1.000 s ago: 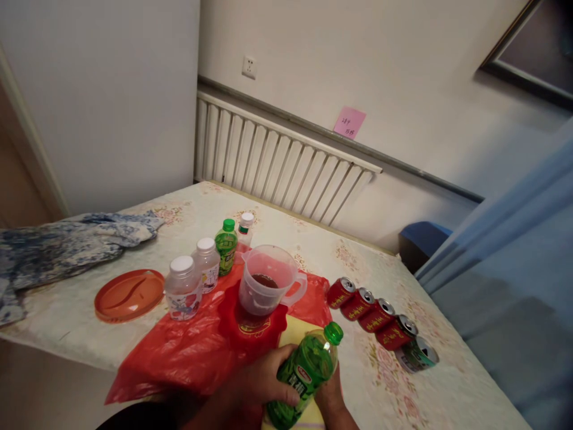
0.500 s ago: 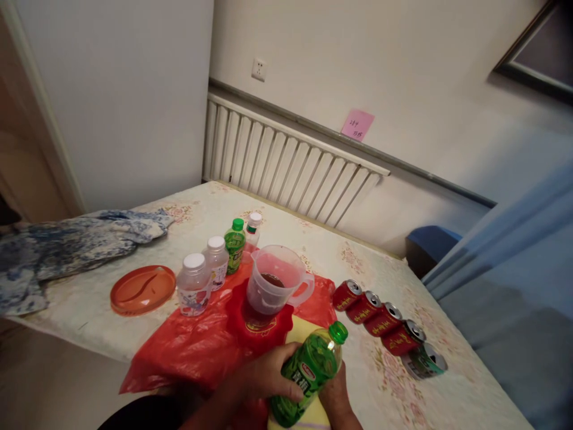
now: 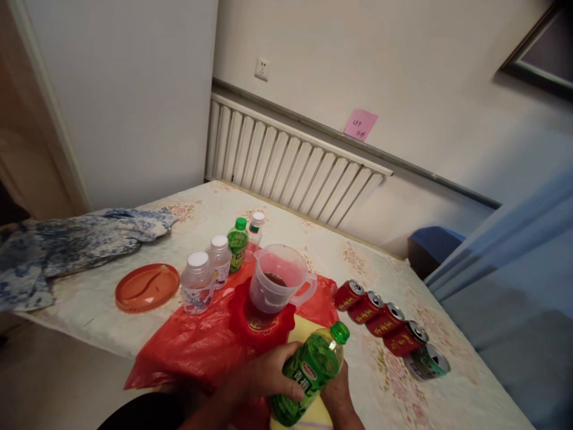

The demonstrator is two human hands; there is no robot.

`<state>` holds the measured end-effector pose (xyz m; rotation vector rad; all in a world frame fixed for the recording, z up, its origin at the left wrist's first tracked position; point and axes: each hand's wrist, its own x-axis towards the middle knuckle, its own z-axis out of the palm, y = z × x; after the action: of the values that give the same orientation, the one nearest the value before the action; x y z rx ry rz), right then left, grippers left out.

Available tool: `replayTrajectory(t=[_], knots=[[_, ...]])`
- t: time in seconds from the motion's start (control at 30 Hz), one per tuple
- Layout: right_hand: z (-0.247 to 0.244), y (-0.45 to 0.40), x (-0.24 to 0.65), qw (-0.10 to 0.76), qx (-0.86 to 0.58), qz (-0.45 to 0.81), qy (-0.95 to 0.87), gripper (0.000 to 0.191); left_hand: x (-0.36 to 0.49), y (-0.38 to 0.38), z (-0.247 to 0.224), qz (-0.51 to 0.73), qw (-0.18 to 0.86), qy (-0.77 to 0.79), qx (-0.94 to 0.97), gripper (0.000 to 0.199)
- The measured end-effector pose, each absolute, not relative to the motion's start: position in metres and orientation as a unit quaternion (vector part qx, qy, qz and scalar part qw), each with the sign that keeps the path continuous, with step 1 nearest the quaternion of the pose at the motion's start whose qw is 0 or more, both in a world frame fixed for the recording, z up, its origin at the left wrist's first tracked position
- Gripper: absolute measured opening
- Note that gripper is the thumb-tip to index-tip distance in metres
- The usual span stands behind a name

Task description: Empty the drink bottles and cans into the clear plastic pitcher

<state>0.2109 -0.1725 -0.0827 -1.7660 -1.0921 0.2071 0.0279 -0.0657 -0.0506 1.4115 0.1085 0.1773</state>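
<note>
The head camera looks forward and down across the table (image 3: 388, 270).

Toward the near edge of the table (image 3: 364, 364), our left hand (image 3: 271, 371) grips a tilted green bottle (image 3: 308, 376), our right hand (image 3: 336, 391) partly hidden behind it. We see a jug (image 3: 268, 295) on a red dish (image 3: 283, 328), five cans (image 3: 385, 321) toward the right edge.

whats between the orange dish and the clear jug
In the head view, a white-capped bottle and a second white-capped bottle stand between the orange dish and the clear jug, with part of the red plastic bag showing too.
</note>
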Motion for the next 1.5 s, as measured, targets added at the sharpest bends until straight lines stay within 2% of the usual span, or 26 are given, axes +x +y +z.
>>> replayTrajectory(t=[0.17, 0.57, 0.77, 0.87, 1.03, 1.37, 1.5], knots=[[-0.084, -0.173, 0.212, 0.507, -0.726, 0.072, -0.458, 0.019, 0.031, -0.068, -0.050, 0.090, 0.801, 0.064, 0.589, 0.076], [-0.082, -0.173, 0.210, 0.524, -0.731, 0.074, -0.430, 0.024, 0.031, -0.067, -0.048, 0.095, 0.790, 0.069, 0.601, 0.074], [-0.049, -0.167, 0.220, 0.561, -0.725, 0.086, -0.390, 0.029, 0.028, -0.065, -0.043, 0.087, 0.782, 0.072, 0.613, 0.070], [-0.020, -0.148, 0.227, 0.588, -0.701, 0.111, -0.388, 0.038, 0.028, -0.064, -0.043, 0.080, 0.788, 0.067, 0.607, 0.073], [0.016, -0.113, 0.225, 0.613, -0.653, 0.160, -0.415, 0.039, 0.027, -0.064, -0.047, 0.077, 0.797, 0.043, 0.597, 0.078], [0.027, -0.077, 0.212, 0.606, -0.576, 0.284, -0.468, 0.042, 0.022, -0.059, -0.046, 0.077, 0.783, 0.050, 0.615, 0.075], [0.033, -0.069, 0.203, 0.595, -0.570, 0.300, -0.482, 0.051, 0.019, -0.059, -0.042, 0.073, 0.785, 0.036, 0.614, 0.075]])
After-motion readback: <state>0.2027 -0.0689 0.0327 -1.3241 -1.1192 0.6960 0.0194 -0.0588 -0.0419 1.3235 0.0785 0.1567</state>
